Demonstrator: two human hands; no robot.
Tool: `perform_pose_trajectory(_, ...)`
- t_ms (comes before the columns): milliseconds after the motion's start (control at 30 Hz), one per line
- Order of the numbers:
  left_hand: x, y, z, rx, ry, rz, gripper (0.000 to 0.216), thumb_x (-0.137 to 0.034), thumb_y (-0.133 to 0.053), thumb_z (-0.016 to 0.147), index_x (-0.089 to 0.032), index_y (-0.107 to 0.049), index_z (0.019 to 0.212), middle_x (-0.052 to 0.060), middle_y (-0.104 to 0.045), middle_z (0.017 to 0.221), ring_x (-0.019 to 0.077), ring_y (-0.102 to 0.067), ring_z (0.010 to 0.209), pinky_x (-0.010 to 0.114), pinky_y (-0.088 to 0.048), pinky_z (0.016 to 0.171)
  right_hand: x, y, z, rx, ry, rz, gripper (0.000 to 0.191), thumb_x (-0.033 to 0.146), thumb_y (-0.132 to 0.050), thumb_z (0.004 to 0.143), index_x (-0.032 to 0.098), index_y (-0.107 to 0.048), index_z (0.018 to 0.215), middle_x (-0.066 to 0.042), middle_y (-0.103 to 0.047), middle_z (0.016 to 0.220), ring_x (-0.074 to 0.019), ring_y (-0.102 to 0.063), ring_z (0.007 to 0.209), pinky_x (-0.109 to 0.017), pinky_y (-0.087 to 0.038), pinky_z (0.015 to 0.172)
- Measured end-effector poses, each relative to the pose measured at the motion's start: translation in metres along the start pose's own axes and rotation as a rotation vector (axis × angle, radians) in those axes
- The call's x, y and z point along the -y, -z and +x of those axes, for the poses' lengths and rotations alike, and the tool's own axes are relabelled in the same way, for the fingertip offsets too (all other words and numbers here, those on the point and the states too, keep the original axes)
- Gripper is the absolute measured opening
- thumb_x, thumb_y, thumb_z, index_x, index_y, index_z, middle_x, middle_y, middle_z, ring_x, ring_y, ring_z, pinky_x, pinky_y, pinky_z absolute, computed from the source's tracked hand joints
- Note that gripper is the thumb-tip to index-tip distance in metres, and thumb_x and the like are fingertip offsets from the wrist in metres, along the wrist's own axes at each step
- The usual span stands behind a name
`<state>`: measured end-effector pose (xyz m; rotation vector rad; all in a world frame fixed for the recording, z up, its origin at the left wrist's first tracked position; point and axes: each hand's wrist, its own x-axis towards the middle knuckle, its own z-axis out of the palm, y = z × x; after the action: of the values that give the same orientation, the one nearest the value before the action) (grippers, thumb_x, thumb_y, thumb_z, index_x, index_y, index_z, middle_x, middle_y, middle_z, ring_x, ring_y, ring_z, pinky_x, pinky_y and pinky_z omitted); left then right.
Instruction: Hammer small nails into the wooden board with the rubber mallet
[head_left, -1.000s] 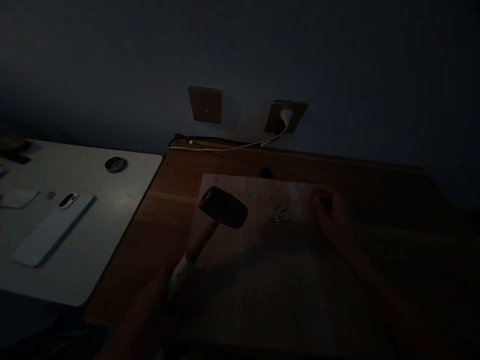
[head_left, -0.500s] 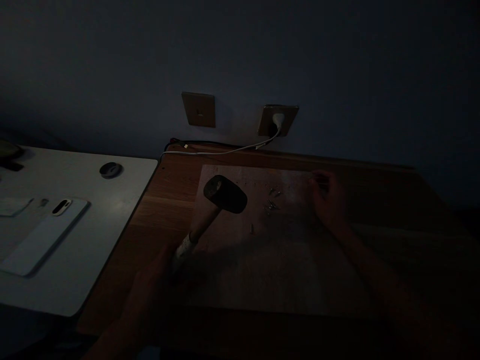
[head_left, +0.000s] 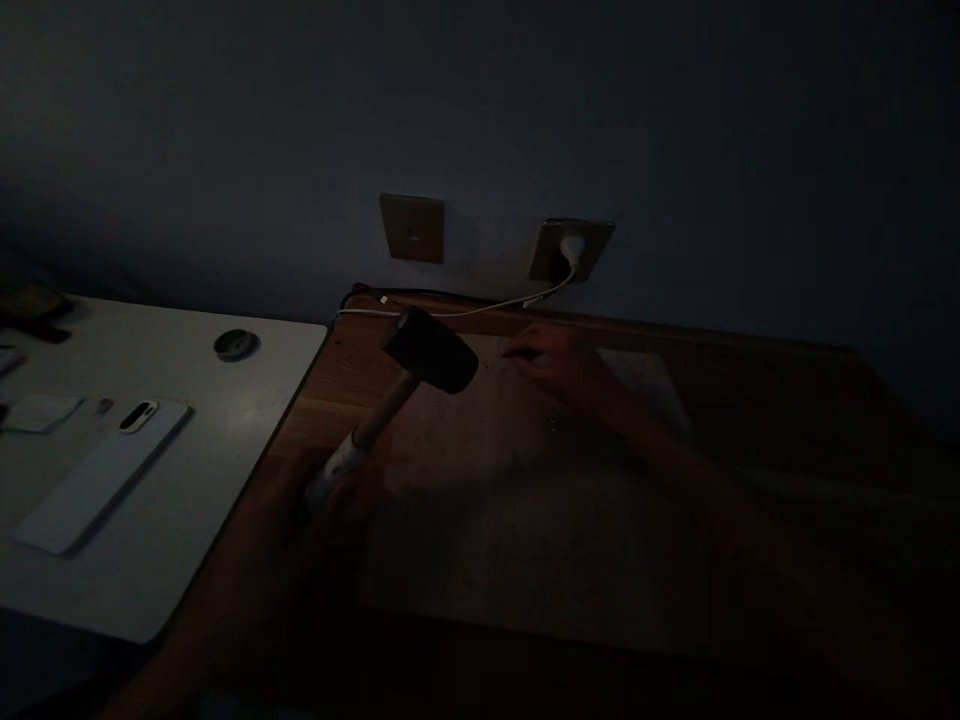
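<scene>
The scene is very dark. My left hand grips the pale handle of a mallet with a black head, raised over the far left corner of a wooden board that lies on a brown wooden desk. My right hand rests on the far part of the board, fingers pinched together pointing left toward the mallet head. What they hold is too small and dark to make out. A faint small glint, perhaps a nail, shows on the board just below that hand.
A white table adjoins the desk on the left, with a white phone, a round dark grommet and small items. On the wall are a switch plate and a socket with a white plug and cable running left.
My right hand moved left from the board's right edge to its far middle, covering where the loose nails lay. The mallet head rose and shifted toward the far left corner.
</scene>
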<state>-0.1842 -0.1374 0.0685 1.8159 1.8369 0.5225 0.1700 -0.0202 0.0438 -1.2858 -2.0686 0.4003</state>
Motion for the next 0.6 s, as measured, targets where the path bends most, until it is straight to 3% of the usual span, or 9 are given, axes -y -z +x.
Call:
perform_pose_trajectory(100, -0.002, 0.007, 0.022, -0.019, -0.002, -0.018, 0.041, -0.061, -0.052, 0.093, -0.023, -0.066, 0.101, -0.002, -0.068, 0.068, 0.0192, -0.064, 0.059, 0.025, -0.045, 0.049, 0.013, -0.023, 0.026, 0.165, -0.015, -0.056, 0.020, 0.005, -0.063, 0.084, 0.020, -0.076, 0.087, -0.006, -0.077, 0.094, -0.0202, -0.070, 0.085, -0.034, -0.052, 0.080)
perform_pose_trajectory(233, 0.003, 0.012, 0.039, -0.124, -0.046, 0.057, 0.042, -0.061, -0.053, 0.089, -0.023, -0.065, 0.102, -0.004, -0.060, 0.061, 0.0177, -0.058, 0.053, 0.026, -0.040, 0.048, 0.021, -0.036, 0.042, 0.282, -0.015, -0.136, 0.019, 0.002, -0.062, 0.082, 0.019, -0.071, 0.082, -0.006, -0.074, 0.090, -0.0177, -0.064, 0.079, -0.030, -0.045, 0.074)
perform_pose_trajectory(600, 0.010, 0.004, 0.033, -0.068, -0.029, 0.008, 0.039, -0.061, -0.056, 0.095, -0.024, -0.064, 0.105, -0.004, -0.062, 0.065, 0.0165, -0.059, 0.055, 0.024, -0.041, 0.049, 0.016, -0.044, 0.045, 0.328, -0.031, -0.126, 0.020, 0.003, -0.060, 0.080, 0.020, -0.069, 0.081, -0.005, -0.073, 0.085, -0.0180, -0.065, 0.075, -0.031, -0.044, 0.070)
